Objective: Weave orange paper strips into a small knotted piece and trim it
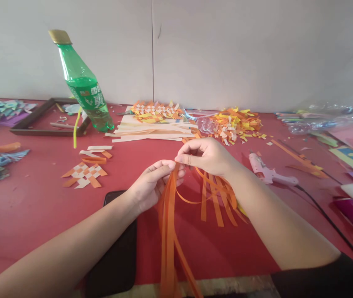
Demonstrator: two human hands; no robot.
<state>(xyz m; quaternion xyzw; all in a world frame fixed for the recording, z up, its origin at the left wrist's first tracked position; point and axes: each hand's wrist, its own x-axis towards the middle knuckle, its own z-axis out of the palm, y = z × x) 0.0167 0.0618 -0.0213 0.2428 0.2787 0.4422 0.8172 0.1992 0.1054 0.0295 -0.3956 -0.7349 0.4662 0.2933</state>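
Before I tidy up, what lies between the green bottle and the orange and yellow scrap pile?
The head view shows pale paper strips, checkered paper behind them, and clear plastic beside the scrap pile.

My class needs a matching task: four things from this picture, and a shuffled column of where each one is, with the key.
Column one
1. long orange paper strips
2. green plastic bottle with a gold cap
3. pale pink glue gun
4. flat black rectangular device

Column two
A. right of the right hand
B. partly hidden by the left forearm
C. hanging from the left hand
D. beside the dark rectangular frame

Pairs: 1-C, 2-D, 3-A, 4-B
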